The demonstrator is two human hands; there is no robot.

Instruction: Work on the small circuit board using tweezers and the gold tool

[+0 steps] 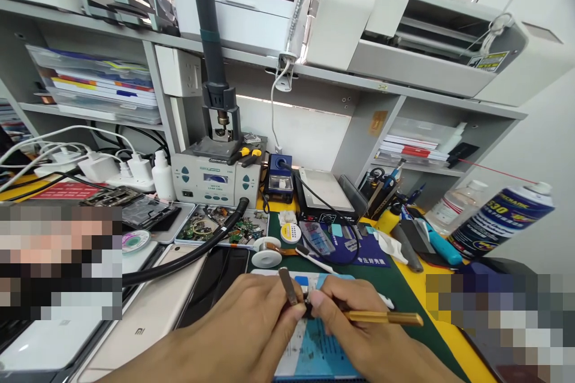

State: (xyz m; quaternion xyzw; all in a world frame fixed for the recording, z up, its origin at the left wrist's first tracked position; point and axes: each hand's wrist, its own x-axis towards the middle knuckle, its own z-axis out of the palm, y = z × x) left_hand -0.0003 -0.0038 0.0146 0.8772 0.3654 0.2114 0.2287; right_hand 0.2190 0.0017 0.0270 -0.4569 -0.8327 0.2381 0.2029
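My left hand (256,317) is closed, with a flat grey metal tool (287,286), possibly tweezers, sticking up from between its fingers. My right hand (350,317) is closed around a slim gold-handled tool (389,318) whose handle points right; its working tip is hidden. The fingertips of both hands meet at a small dark part (308,305), mostly covered, so its kind cannot be made out. Beneath the hands lies a blue and white printed pad (323,350) with dark smudges, on a green mat (415,335).
Phones (148,317) lie to the left, near a tray of circuit boards (224,224) crossed by a black hose (197,254). Behind stand a rework station (215,179) and a soldering station (281,176). A spool (266,253) sits ahead; a spray can (503,221) stands right.
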